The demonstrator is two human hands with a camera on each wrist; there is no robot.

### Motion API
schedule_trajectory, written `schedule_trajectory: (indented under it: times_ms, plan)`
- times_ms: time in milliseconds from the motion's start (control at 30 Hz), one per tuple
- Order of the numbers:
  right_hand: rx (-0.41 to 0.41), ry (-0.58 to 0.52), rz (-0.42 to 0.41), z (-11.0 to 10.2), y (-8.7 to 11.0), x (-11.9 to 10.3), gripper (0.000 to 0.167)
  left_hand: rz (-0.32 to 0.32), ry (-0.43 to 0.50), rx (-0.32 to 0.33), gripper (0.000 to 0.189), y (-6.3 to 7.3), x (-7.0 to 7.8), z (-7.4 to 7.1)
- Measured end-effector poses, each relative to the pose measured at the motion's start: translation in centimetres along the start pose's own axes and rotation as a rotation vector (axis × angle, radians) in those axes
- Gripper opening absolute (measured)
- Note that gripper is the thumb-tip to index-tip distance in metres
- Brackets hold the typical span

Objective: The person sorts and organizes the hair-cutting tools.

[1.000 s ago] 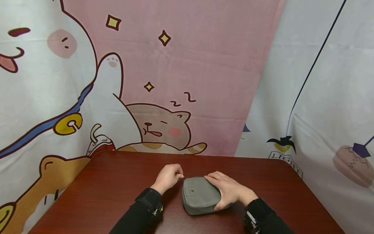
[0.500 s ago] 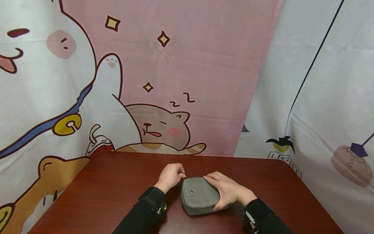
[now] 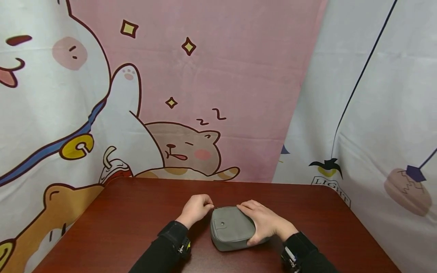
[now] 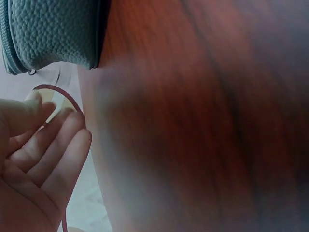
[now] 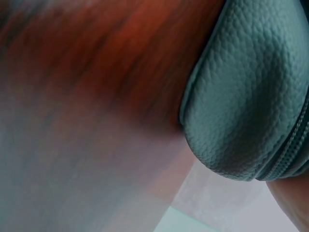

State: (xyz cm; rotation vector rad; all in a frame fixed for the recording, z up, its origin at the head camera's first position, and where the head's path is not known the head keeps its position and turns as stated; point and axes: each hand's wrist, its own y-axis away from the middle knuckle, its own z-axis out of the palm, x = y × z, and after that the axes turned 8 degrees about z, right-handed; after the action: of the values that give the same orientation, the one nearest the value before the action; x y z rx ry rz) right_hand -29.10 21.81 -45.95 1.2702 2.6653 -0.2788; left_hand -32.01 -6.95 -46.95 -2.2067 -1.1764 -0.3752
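Observation:
A grey-green zip pouch (image 3: 232,227) with pebbled texture and a small snap stud on its top lies on the table, nearer its front. My right hand (image 3: 265,220) grips it from the right, thumb on the near side and fingers over the far edge. At its far left corner, my left hand (image 3: 197,208) has thumb and index finger pinched at the small dark zipper pull (image 3: 215,207); the fingers mostly cover the pull. In the left wrist view, a small ring (image 4: 32,72) shows at the zip's end by the fingertips. Zipper teeth (image 5: 292,150) run along the pouch's side.
The dark red wooden table (image 3: 143,220) extends on both sides of the pouch and behind it. Beyond its back edge hangs a cartoon-printed cloth (image 3: 252,94) in pink and white.
My left hand moves slightly right, then back left, staying at the pouch's corner. The right hand keeps its grip. The pouch shifts a little left in view, along with the background.

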Motion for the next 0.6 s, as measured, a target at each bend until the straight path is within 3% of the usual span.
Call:
schedule_trajectory:
  times_ms: [600]
  plan:
    - [0.119, 0.05, 0.061, 0.7, -0.8, -1.0, 0.11, -0.035, 0.013, 0.104, 0.004, 3.4, -0.5, -2.3]
